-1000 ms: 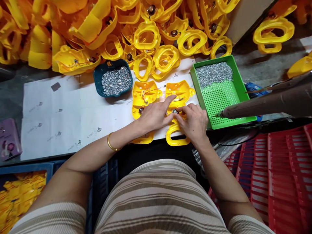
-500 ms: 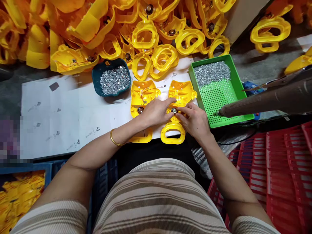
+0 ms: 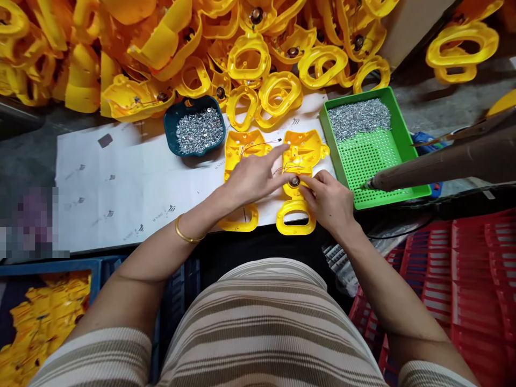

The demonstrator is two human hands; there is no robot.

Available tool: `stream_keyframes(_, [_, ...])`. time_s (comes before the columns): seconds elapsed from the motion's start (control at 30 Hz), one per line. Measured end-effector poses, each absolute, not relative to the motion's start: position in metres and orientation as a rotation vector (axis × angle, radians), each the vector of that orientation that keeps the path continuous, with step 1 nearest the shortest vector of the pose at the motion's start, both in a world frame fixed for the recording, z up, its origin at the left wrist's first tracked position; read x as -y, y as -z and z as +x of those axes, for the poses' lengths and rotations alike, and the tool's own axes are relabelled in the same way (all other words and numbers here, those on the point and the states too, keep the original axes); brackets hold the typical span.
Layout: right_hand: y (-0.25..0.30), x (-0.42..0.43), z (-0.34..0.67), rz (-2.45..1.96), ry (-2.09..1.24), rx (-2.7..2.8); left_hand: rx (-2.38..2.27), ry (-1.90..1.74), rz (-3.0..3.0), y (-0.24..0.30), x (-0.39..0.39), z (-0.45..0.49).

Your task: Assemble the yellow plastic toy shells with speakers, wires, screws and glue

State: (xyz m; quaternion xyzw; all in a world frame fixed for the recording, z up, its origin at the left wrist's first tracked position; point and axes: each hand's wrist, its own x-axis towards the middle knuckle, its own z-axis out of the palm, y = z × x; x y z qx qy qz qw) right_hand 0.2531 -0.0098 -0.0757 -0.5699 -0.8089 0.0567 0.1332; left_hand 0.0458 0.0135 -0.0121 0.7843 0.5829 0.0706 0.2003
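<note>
In the head view, a yellow plastic shell half lies open side up on the white sheet, with thin wires inside and a ring-shaped handle at its near end. A small round metal speaker sits in its narrow middle. My left hand reaches over from the left, index finger and thumb spread, the thumb tip at the speaker's upper edge. On the other side, my right hand has bent fingers and pinches at the speaker's right rim. A second shell half, with red wires, lies partly hidden under my left hand.
A dark green bowl of small metal screws stands left. The green basket at right also holds small metal pieces, with a dark tool hanging over it. Yellow shells pile up behind. A red crate stands at lower right.
The view has shifted slightly, so the table appears further right. My left index finger has lifted and spread from the thumb. My right hand stays by the speaker.
</note>
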Motion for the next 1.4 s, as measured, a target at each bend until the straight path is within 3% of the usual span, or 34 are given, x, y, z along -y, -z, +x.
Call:
stream_keyframes(0.1, [0.076,0.013,0.258,-1.575,-0.224,2.199,-1.756,-0.312,2.16,0.014,-0.004,0.021])
stream_keyframes(0.3, [0.073,0.022,0.256,-1.494,-0.304,2.044,-1.775,-0.102,2.28,0.039,-0.001,0.011])
stream_keyframes(0.53, [0.069,0.03,0.252,-1.492,-0.371,1.96,-1.803,0.082,2.275,0.032,-0.015,0.037])
stream_keyframes(0.67, [0.054,0.036,0.244,-1.442,-0.55,1.805,-1.609,-0.249,1.993,0.028,-0.017,0.036])
stream_keyframes(0.83, [0.047,0.038,0.225,-1.372,-1.273,1.379,-1.221,-0.6,1.411,0.033,-0.017,0.042])
stream_keyframes(0.9, [0.05,0.036,0.22,-1.358,-1.422,1.239,-1.181,-0.653,1.311,0.035,-0.015,0.047])
stream_keyframes(1.1, [0.059,0.029,0.224,-1.318,-1.589,1.067,-1.107,-0.746,1.256,0.037,-0.008,0.058])
stream_keyframes(1.4, [0.059,0.027,0.235,-1.293,-1.546,1.07,-1.168,-0.748,1.22,0.047,0.024,0.054])
